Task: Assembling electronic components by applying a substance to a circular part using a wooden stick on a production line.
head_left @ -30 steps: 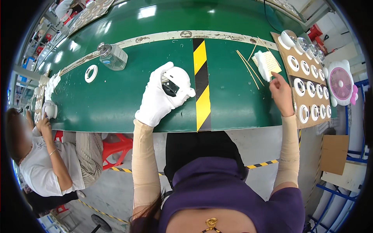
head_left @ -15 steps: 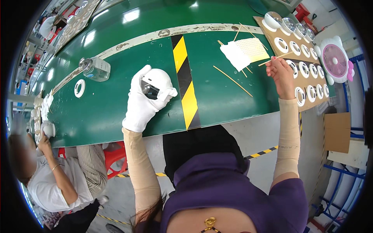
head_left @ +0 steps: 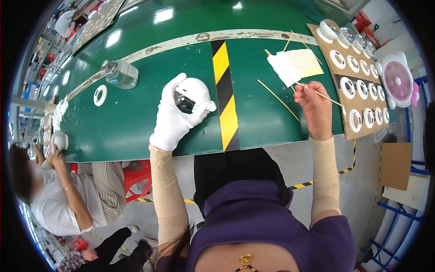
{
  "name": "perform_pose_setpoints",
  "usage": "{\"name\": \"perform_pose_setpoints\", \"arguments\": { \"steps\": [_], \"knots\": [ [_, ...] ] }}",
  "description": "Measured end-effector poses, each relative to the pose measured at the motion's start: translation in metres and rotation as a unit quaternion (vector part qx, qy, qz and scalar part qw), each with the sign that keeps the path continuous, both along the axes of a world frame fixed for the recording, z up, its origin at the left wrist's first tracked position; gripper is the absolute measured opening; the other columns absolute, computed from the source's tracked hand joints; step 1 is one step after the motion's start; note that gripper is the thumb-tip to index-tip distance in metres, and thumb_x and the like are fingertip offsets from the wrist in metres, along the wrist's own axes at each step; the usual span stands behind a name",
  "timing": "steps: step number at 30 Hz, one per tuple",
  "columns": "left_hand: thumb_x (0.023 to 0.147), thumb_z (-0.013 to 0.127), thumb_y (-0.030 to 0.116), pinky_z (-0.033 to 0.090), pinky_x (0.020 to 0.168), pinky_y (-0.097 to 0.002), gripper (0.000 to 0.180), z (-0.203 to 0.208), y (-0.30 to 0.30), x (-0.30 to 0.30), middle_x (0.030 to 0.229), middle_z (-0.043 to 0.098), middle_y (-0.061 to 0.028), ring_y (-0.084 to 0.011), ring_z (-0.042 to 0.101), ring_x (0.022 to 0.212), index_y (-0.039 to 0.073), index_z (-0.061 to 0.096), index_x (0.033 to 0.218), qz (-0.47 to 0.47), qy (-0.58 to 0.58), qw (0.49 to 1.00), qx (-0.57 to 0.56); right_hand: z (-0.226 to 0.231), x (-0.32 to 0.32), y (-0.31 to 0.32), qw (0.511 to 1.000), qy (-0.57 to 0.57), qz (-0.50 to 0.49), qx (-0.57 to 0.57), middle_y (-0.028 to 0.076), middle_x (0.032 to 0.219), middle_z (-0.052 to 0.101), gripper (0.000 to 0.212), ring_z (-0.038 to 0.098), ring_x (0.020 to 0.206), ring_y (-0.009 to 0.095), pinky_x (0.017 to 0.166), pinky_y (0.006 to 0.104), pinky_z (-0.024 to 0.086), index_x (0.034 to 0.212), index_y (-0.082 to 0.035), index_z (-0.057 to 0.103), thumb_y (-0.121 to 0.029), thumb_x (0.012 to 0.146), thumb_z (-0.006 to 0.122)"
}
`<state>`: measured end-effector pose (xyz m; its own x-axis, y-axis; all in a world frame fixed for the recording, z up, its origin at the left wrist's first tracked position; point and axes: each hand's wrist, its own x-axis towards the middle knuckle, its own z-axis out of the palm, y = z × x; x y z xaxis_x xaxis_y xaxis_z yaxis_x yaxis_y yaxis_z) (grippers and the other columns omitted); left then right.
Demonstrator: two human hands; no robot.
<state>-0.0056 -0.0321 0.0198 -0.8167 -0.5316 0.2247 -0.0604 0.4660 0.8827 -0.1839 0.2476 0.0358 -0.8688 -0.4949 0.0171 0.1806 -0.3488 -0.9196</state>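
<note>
My left hand (head_left: 168,121), in a white glove, is closed around a white rounded camera housing (head_left: 198,89) with a dark window, held just above the green table. Bare and pinched, my right hand (head_left: 316,111) grips a thin wooden stick (head_left: 334,102), which slants across the fingers. One end of that stick is near a folded white cloth (head_left: 282,67); the cloth lies beside a yellow dotted sheet (head_left: 311,69). Another wooden stick (head_left: 277,99) rests on the table between my hands, and several more lie around the cloth.
On the right, a brown board (head_left: 352,104) carries rows of white rings and clear domes. Beyond it stands a pink fan (head_left: 397,79). A glass bottle (head_left: 123,75) and a loose white ring (head_left: 100,95) are at left. Another person (head_left: 63,199) sits working at the far left.
My right hand has come left and down from the board toward the cloth, bringing the wooden stick along. The left hand still holds the camera housing; the whole view has shifted slightly.
</note>
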Motion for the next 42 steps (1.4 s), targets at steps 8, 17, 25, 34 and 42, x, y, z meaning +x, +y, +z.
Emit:
{"name": "perform_pose_setpoints", "arguments": {
  "steps": [8,17,25,34,42],
  "knots": [
    [0.065,0.091,0.03,0.05,0.09,-0.0326,0.092,-0.006,0.001,-0.003,0.114,0.059,-0.0129,-0.02,0.06,0.101,0.006,0.039,0.137,-0.009,0.014,1.0,0.003,0.002,0.029,-0.039,0.987,0.094,0.116,0.063,0.017,0.104,0.067,0.006,0.067,0.088,0.021,0.08,0.031,0.056,0.099,0.002,0.059,0.0,0.093,0.059],
    [0.064,0.09,0.041,0.049,0.092,-0.0361,0.093,-0.005,0.0,0.003,0.118,0.058,-0.0169,-0.0252,0.06,0.106,0.001,0.044,0.134,0.015,0.019,1.0,-0.017,-0.003,0.064,-0.075,0.985,0.125,0.118,0.001,0.021,0.103,0.067,0.008,0.07,0.087,0.025,0.077,0.0338,0.058,0.099,0.003,0.057,0.007,0.092,0.057],
    [0.067,0.085,0.032,0.051,0.089,-0.0365,0.081,0.005,0.0,0.009,0.12,0.055,-0.0172,-0.0315,0.061,0.104,0.008,0.046,0.134,0.03,0.002,0.998,-0.05,-0.012,0.097,-0.133,0.849,0.525,-0.032,0.05,0.019,0.097,0.07,0.021,0.07,0.084,0.024,0.073,0.0301,0.056,0.091,0.0,0.057,0.011,0.079,0.071],
    [0.068,0.08,0.032,0.049,0.091,-0.0379,0.078,0.005,-0.001,0.01,0.122,0.055,-0.0158,-0.0323,0.059,0.107,0.012,0.047,0.135,0.032,0.015,0.997,-0.065,-0.003,0.101,-0.144,0.822,0.556,-0.026,0.124,0.017,0.1,0.07,0.014,0.068,0.092,0.03,0.081,0.0343,0.053,0.09,0.004,0.063,0.009,0.078,0.069],
    [0.067,0.08,0.03,0.048,0.093,-0.039,0.077,0.009,0.0,0.01,0.12,0.055,-0.0156,-0.0327,0.058,0.109,0.013,0.048,0.135,0.031,0.002,0.998,-0.057,-0.009,0.104,-0.142,0.809,0.572,-0.033,0.13,0.019,0.106,0.069,0.014,0.067,0.097,0.033,0.085,0.037,0.053,0.093,0.007,0.062,0.01,0.08,0.066]
  ]
}}
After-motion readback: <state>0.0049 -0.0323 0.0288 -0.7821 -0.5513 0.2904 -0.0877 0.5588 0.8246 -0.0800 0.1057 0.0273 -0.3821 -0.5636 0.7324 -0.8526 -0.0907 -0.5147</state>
